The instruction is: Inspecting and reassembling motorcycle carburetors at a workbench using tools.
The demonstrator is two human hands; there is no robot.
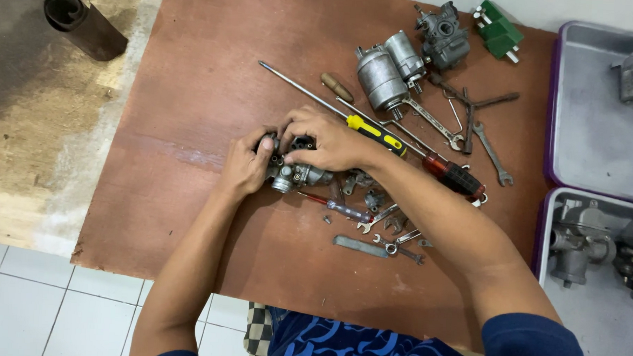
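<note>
Head view: carburetor (296, 172) mid-worktop (192, 110), clamped between both hands. Left hand (245, 167) wrapped round its left end, grip closed on body. Right hand (328, 140) over top, fingers pinching upper part. Probably heavy, rigid cast metal, likely oily; best held by main body, not small fittings. Screwdrivers (377, 134), spanners (493, 155) just beside.

Two silver motor cans (390, 70) are lying at twelve o'clock on the brown board (193, 89). A green plug (499, 30) is sitting at one o'clock. A yellow screwdriver (374, 133) and a red one (457, 177) are resting near the middle. Two gray trays (591, 138) are waiting at three o'clock.
</note>
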